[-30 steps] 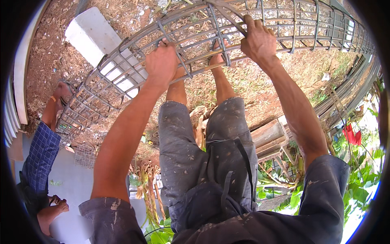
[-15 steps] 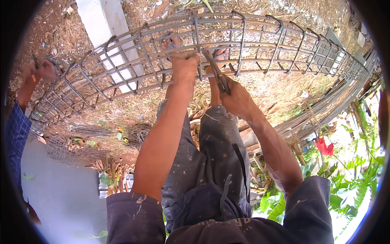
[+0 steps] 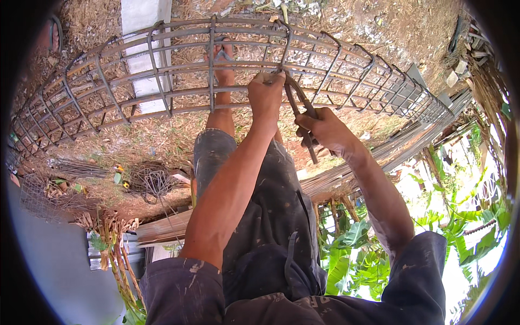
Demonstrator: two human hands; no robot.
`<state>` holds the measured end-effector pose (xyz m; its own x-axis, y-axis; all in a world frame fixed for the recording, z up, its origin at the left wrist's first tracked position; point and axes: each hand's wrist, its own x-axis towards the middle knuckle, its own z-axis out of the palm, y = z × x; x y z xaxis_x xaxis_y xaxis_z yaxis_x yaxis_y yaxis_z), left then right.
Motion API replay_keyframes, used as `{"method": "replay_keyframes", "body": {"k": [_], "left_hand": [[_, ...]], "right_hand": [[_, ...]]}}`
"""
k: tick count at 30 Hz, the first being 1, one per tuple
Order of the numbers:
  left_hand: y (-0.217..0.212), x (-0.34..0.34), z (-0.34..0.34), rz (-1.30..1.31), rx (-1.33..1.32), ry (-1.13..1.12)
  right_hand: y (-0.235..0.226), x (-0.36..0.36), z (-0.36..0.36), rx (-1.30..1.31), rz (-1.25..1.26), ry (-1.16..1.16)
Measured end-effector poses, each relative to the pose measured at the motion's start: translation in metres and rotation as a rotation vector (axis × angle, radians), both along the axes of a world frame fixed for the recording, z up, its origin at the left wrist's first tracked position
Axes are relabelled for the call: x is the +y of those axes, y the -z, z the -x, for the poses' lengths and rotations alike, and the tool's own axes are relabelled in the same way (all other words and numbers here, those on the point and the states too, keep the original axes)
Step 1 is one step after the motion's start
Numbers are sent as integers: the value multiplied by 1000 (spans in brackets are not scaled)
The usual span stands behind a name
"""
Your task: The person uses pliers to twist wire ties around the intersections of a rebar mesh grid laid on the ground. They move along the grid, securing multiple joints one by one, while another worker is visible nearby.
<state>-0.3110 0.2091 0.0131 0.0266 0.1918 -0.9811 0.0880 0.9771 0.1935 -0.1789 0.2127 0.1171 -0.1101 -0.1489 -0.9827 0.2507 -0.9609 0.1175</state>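
While long-handled pincers of dark metal point(image 3: 293, 101) are grasped in the curled fingers of the right hand point(image 3: 327, 131), the fingers of the left hand point(image 3: 265, 97) are bent inward just beside the tool's head; whether anything is pinched there cannot be told. The head is placed at a long grid-like cage of dark steel bars point(image 3: 212, 78), behind which a sandalled foot point(image 3: 225, 56) and a white rectangular block point(image 3: 143, 16) are partly hidden.

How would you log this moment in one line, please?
Left hand: at dark steel-bar cage | Right hand: holding dark long-handled metal pincers | Pincers: head beside left hand
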Motion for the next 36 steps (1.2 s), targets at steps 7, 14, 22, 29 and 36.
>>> {"method": "replay_keyframes", "body": {"k": [7, 14, 22, 29, 36], "left_hand": [[-37, 16, -39, 476, -388, -703], [3, -17, -98, 308, 256, -229], [5, -58, -81, -174, 340, 334], [-41, 2, -44, 443, -506, -809], [-19, 5, -103, 440, -74, -865]], "right_hand": [[-6, -13, -28, 58, 176, 399], [-12, 0, -36, 15, -305, -521], [13, -86, -15, -82, -259, -361], [5, -41, -41, 196, 223, 441], [-11, 27, -55, -17, -360, -893]]}}
